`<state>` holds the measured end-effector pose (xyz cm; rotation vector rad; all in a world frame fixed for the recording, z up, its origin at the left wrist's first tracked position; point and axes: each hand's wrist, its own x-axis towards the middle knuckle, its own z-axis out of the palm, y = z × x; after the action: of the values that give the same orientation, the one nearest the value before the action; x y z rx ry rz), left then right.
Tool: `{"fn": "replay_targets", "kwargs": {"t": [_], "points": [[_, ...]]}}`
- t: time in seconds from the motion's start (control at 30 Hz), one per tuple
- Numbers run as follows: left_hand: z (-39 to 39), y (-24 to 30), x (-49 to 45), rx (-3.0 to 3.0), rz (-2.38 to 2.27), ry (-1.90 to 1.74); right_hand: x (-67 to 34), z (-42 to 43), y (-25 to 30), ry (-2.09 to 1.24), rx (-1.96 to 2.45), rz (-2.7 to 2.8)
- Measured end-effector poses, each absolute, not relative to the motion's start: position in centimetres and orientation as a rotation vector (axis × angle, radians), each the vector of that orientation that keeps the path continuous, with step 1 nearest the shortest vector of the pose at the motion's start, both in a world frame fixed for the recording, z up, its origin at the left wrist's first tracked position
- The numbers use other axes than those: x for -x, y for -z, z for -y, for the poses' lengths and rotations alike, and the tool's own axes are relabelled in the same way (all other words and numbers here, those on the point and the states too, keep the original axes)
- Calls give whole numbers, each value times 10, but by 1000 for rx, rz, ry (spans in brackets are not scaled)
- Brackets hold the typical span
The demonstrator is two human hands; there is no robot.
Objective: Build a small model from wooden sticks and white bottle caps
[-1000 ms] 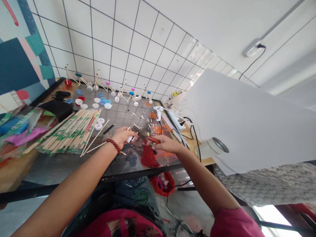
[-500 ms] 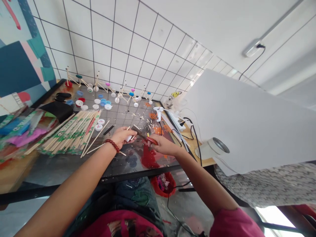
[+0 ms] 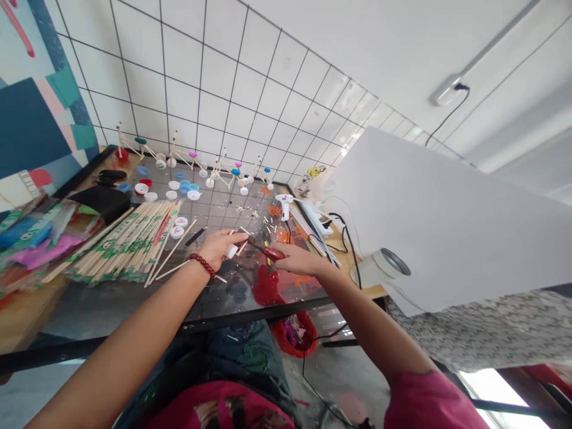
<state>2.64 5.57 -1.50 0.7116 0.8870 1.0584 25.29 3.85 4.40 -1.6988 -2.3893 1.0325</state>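
Observation:
My left hand (image 3: 222,246), with a red bead bracelet on its wrist, is closed round a white bottle cap (image 3: 231,251) and short wooden sticks. My right hand (image 3: 295,259) grips red-handled cutters (image 3: 268,251) whose jaws point left at the sticks in my left hand. Both hands hover over a glass table (image 3: 223,292) strewn with small stick offcuts.
A heap of wrapped chopsticks (image 3: 129,238) lies left of my hands. Loose bottle caps (image 3: 172,190) and several small stick-and-cap models (image 3: 223,170) stand near the tiled wall. A white glue gun (image 3: 285,202), cables and a large white board (image 3: 438,220) are on the right.
Both hands have stayed together at the cutters, shifting slightly up in view as the camera tilted. The cutters remain at the sticks.

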Motion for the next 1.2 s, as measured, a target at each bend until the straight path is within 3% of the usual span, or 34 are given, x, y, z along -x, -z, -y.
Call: {"fn": "replay_targets", "kwargs": {"t": [0.6,0.87,1.2], "points": [[-54,8,-19,-874,-871,-1088,-244,-23,-35,-527,1763,2510],[-55,11,-20,-903,-884,-1126,-242,-25,-35,-665,1875,2498],[-63,16,-14,-928,-908,-1124,-229,-28,-15,-303,2021,2489]]}}
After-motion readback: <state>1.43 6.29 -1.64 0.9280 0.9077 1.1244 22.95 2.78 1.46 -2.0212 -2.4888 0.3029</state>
